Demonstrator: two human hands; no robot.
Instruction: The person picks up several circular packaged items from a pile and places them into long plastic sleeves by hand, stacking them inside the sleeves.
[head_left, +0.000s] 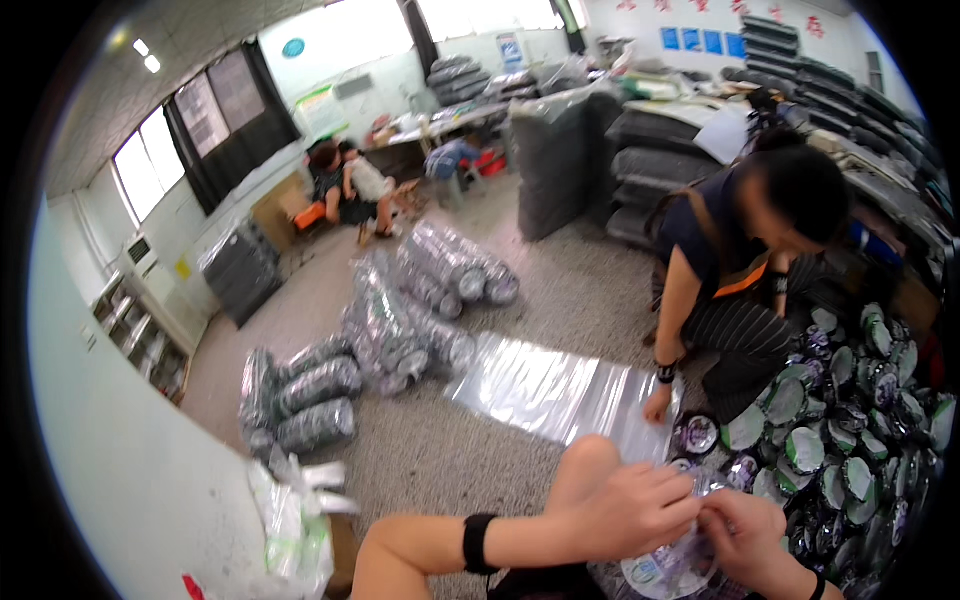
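Observation:
My left hand (635, 508) and my right hand (748, 532) meet at the lower right, fingers closed in a pinch. Between and below them hangs a clear plastic bag (690, 562), its edge in both hands' fingers. A round printed face, white with green, shows through the plastic; what else is inside I cannot make out. Just beyond my hands, a flat sheet of clear plastic sleeves (560, 390) lies on the floor. Close by on the right is a large heap of round, dark-wrapped packs (805, 450) with pale and green discs on their faces.
A co-worker (735, 250) crouches across from me, one hand on the plastic sheet. Long wrapped rolls (385, 320) lie on the carpet ahead. White plastic bags (295, 530) stand by the left wall. Stacked grey cushions (650, 180) rise behind; other people (360, 190) sit far back.

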